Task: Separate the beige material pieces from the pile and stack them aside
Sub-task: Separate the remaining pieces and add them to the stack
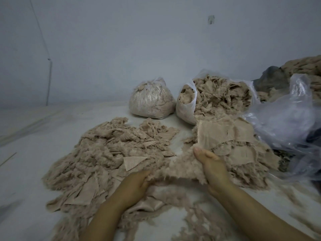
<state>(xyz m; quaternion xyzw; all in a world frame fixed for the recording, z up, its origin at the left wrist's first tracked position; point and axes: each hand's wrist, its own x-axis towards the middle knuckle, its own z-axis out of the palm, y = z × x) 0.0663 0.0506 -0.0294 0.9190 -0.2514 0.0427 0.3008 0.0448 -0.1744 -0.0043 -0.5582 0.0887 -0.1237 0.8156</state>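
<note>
Bags [151, 101] hold beige scraps (one tied) | hands [212, 168] grip fleecy piece [184, 165]

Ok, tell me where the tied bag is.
In the head view, the tied bag sits at centre back near the wall, just left of the open bag.
</note>
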